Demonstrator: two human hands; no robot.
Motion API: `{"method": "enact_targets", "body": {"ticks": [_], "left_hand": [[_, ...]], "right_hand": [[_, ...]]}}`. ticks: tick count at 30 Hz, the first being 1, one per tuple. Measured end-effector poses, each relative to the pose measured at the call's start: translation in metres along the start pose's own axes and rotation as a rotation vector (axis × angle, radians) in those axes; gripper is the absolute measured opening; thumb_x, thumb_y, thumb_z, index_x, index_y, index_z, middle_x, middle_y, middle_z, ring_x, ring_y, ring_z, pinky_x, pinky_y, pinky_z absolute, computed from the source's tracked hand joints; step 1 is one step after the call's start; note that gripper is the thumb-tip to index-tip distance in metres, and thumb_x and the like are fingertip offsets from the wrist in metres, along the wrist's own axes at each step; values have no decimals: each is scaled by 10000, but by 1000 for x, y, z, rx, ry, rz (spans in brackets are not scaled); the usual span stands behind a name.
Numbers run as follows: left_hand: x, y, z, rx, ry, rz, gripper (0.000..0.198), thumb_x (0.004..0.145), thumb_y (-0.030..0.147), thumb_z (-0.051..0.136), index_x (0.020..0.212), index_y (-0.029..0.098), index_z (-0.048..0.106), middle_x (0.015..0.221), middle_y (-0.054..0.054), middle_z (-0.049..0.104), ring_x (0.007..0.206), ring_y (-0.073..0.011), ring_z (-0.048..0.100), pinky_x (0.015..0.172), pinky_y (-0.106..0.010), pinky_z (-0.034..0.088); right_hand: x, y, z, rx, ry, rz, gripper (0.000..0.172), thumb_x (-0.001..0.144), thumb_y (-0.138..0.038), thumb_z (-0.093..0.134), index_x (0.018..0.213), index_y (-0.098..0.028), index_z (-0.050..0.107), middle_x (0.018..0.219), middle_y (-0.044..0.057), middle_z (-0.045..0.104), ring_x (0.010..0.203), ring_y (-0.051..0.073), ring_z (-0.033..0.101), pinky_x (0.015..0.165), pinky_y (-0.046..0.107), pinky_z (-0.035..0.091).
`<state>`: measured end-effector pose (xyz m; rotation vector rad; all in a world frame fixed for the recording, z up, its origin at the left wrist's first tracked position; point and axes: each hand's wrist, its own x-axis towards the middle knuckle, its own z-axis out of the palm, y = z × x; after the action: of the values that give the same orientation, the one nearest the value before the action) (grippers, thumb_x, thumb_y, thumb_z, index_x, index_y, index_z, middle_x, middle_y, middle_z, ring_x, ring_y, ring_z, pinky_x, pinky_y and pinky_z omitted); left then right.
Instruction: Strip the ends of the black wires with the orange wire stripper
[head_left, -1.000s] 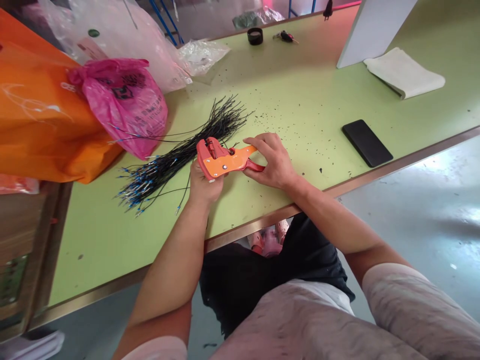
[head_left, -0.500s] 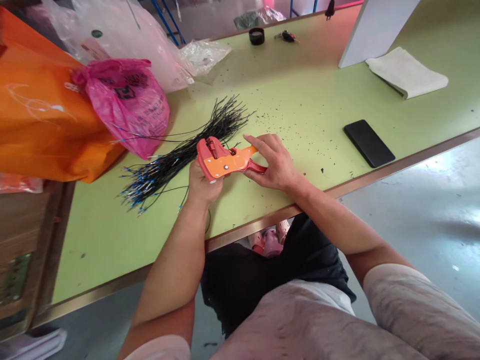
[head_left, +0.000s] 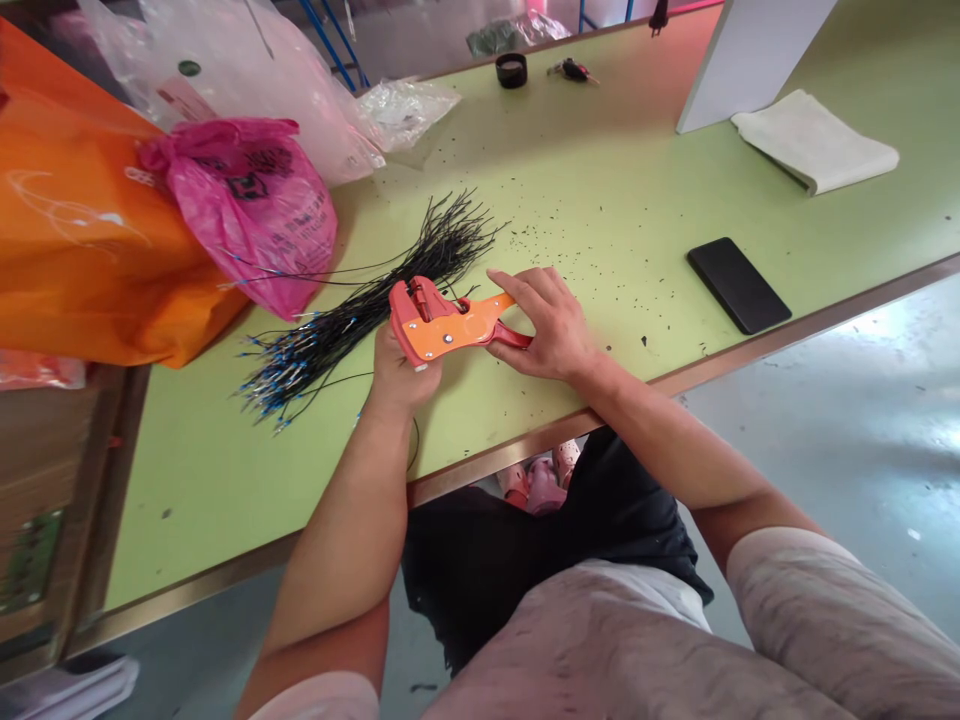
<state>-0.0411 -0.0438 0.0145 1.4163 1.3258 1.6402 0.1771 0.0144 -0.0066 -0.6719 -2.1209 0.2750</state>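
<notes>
My right hand (head_left: 551, 325) is wrapped round the handles of an orange and red wire stripper (head_left: 454, 330), whose handles stand apart. Just behind and below the tool's red jaw end is my left hand (head_left: 405, 372), closed, with its fingertips hidden by the tool. A thin black wire (head_left: 417, 440) hangs in a loop from beneath this hand, which appears to grip it. Beyond both hands lies a bundle of black wires (head_left: 382, 290) with blue and silver ends at its left. Whether a wire sits in the jaws is hidden.
A pink plastic bag (head_left: 259, 215) and an orange bag (head_left: 82, 230) stand at the left by clear plastic bags (head_left: 225, 70). Dark scraps dot the green table (head_left: 600, 170). A black phone (head_left: 739, 285), folded cloth (head_left: 814, 140), tape roll (head_left: 511, 70) and keys (head_left: 574, 70) lie further off.
The wire stripper's jaw end and my left hand have shifted very slightly left and down. My right hand keeps its hold on the handles.
</notes>
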Motion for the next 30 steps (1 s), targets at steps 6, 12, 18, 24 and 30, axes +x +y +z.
{"method": "enact_targets", "body": {"ticks": [6, 12, 18, 24, 30], "left_hand": [[0, 1, -2, -5, 8, 44, 577, 669, 782, 965, 818, 272, 738, 916, -91, 790, 879, -311, 790, 811, -526, 714], [0, -5, -1, -138, -8, 121, 486, 685, 658, 1036, 844, 273, 785, 896, -57, 772, 835, -242, 766, 768, -414, 693], [0, -8, -1, -229, -14, 153, 409, 733, 524, 1059, 825, 216, 805, 879, -39, 791, 802, -175, 761, 750, -303, 670], [0, -10, -4, -271, -75, 139, 416, 711, 488, 1083, 883, 224, 812, 923, -30, 817, 851, -200, 794, 803, -331, 676], [-3, -3, 1, -194, -18, 124, 358, 677, 480, 1083, 813, 269, 828, 851, -38, 809, 766, -214, 768, 744, -353, 692]], "right_hand": [[1, -2, -1, -26, -6, -5, 729, 1070, -726, 594, 1601, -227, 583, 1257, 170, 698, 1163, 362, 629, 1067, 607, 553], [1, -2, 0, -46, 22, -29, 725, 1073, -704, 611, 1595, -203, 573, 1259, 171, 683, 1154, 350, 625, 1068, 574, 544], [0, -3, 2, -27, 42, -28, 688, 1077, -677, 606, 1589, -219, 567, 1233, 160, 689, 1128, 345, 624, 1037, 570, 550], [0, -2, 1, -52, 45, -51, 668, 1075, -670, 626, 1549, -199, 597, 1185, 150, 699, 1080, 323, 627, 996, 516, 551], [-2, -2, 0, -102, 50, -15, 564, 1072, -715, 626, 1279, -205, 749, 952, 82, 707, 870, 239, 604, 823, 388, 493]]}}
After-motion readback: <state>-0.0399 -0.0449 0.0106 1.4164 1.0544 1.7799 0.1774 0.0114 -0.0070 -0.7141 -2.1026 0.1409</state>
